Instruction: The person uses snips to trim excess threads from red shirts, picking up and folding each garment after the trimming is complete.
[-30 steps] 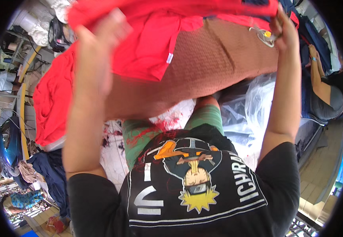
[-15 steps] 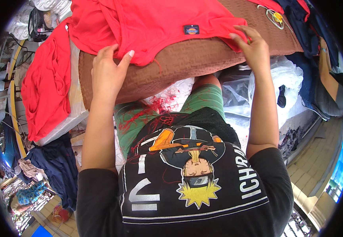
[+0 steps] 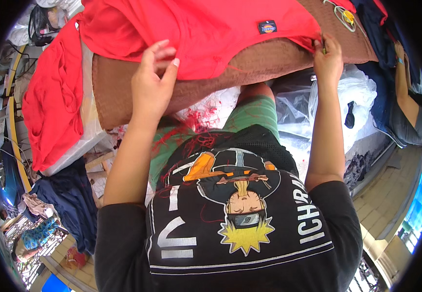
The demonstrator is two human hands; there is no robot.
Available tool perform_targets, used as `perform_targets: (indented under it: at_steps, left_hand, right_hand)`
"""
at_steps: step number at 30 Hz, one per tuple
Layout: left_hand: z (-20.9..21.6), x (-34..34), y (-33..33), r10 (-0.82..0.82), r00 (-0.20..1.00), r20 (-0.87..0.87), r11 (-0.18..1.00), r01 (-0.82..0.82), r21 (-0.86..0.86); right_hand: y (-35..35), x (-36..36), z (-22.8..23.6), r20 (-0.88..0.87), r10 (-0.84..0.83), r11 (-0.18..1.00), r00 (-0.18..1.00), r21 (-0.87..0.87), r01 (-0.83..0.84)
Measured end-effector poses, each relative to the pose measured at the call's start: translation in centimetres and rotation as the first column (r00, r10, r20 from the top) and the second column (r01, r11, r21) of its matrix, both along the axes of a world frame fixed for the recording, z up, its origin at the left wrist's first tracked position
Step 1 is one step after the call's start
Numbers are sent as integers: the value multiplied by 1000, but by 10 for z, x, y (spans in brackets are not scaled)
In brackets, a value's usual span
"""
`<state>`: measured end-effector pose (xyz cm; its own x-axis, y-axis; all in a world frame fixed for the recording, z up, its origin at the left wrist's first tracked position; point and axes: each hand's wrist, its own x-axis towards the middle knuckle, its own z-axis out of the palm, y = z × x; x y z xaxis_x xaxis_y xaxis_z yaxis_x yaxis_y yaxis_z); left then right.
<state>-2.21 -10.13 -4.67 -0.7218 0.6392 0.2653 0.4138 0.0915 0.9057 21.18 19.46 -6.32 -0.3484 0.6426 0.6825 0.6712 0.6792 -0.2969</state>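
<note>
A red shirt (image 3: 206, 29) lies spread over a brown textured cloth (image 3: 123, 80), its curved neckline toward me and a small dark label inside the neck. My right hand (image 3: 328, 58) pinches the right end of that neckline; something small and greenish shows at the fingers, too little to name. Near the left part of the neckline is my left hand (image 3: 153, 80), thumb and fingers apart, holding nothing I can see. A loose red thread hangs from the shirt's edge between the hands.
Another red garment (image 3: 55, 97) drapes at the left, above dark blue cloth (image 3: 70, 204). Red thread scraps (image 3: 201, 119) lie on my lap. Clear plastic bags (image 3: 347, 97) sit at right. A looped pale cord (image 3: 342, 18) lies at the back right, near another person's arm (image 3: 401, 80).
The shirt has shifted right with my right hand, which now pinches its neckline. My left hand has moved right and come off the cloth, its fingers lifted.
</note>
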Motion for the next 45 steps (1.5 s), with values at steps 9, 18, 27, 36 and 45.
perform_targets:
  at_steps: [9,18,27,36,45]
  left_hand:
    - [41,18,15,-260,913,-314,966,243,-93]
    - [-1,31,33,-279,959,-56,960,278,-26]
    - [4,28,36,-442,812,-381,895,370,-249]
    - [15,29,43,-393,846,-361,876,224,-428]
    - [23,12,46,-439,898,31,788,402,-466]
  right_hand:
    - [-124,-50,40,-247,401,349,882,-849,-396]
    - [-138,-75,22,-304,453,172,838,-893,-417]
    - [-132,-65,12,-347,528,213,775,-830,-516]
    - [-131,-68,47,-52,605,551,795,-693,-465]
    - [-120,-54,55,-16,756,513,655,-607,-607]
